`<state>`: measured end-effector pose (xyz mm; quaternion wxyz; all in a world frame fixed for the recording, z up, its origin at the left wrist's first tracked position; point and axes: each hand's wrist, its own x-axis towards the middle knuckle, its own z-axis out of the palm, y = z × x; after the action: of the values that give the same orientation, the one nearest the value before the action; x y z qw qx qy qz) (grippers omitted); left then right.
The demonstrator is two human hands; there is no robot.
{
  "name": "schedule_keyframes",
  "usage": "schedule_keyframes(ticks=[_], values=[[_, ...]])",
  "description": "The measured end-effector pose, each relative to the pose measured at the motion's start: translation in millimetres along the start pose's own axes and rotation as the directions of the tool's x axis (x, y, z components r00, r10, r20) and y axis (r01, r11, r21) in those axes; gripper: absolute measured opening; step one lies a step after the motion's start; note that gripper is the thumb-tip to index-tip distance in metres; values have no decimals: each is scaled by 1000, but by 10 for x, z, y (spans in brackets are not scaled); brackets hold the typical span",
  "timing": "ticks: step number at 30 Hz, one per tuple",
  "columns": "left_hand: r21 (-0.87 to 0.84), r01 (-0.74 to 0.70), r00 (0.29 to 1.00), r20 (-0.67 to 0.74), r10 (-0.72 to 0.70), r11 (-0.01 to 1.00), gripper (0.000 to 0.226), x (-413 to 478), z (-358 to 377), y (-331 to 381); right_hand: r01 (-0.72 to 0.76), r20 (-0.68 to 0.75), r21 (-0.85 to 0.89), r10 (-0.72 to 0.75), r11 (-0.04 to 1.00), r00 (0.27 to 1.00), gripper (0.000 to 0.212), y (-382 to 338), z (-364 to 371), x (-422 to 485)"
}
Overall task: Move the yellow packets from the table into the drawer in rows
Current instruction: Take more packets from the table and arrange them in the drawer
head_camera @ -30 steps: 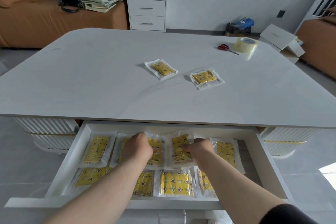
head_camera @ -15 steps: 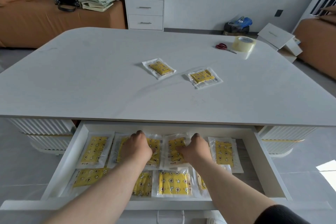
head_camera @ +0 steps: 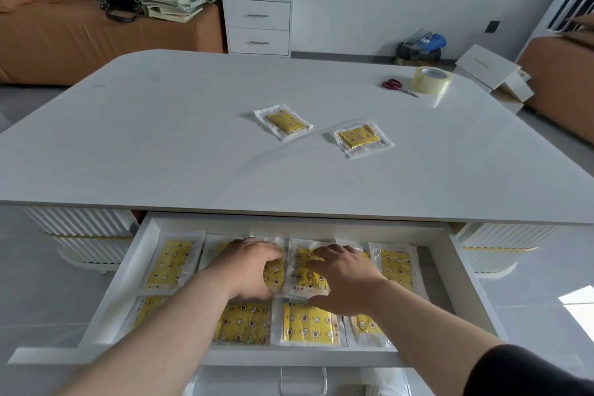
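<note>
Yellow packets in two rows fill the drawer point(head_camera: 456, 273). Left hand point(head_camera: 249, 267) and right hand point(head_camera: 345, 276) lie flat, fingers spread, pressing back-row packets point(head_camera: 305, 270); nothing gripped. Two table packets point(head_camera: 284, 120) remain.

head view, looking forward and down, near the drawer point(head_camera: 463, 283)

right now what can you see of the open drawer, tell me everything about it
The drawer is white, shallow and rectangular, looks like painted wood, and is pulled out from under the white table. A metal handle hangs on its front panel. Inside, yellow packets in clear wrappers lie flat in two rows, back and front, some edges overlapping. The left hand and right hand rest on packets in the middle of the back row. The strip of floor along its right wall looks bare.
</note>
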<state>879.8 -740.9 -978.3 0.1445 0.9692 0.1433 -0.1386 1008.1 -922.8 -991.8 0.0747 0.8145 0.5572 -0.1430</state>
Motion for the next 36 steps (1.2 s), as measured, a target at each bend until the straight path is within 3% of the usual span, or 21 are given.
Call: schedule_keyframes(ticks=[9,15,27,36], values=[[34,3,1000,11,-3,999,78,37,70,6,15,-14,8,-15,1000,1000,62,-35,23,60],[-43,35,999,-27,-36,998,102,38,69,-98,-39,-64,108,46,993,997,63,-13,42,93],[-82,115,993,-21,-118,990,85,83,127,-196,-89,-64,133,98,987,993,66,74,120,158],[-163,171,982,-55,-182,972,96,53,137,-223,-144,-93,170,161,975,983,74,101,123,137]])
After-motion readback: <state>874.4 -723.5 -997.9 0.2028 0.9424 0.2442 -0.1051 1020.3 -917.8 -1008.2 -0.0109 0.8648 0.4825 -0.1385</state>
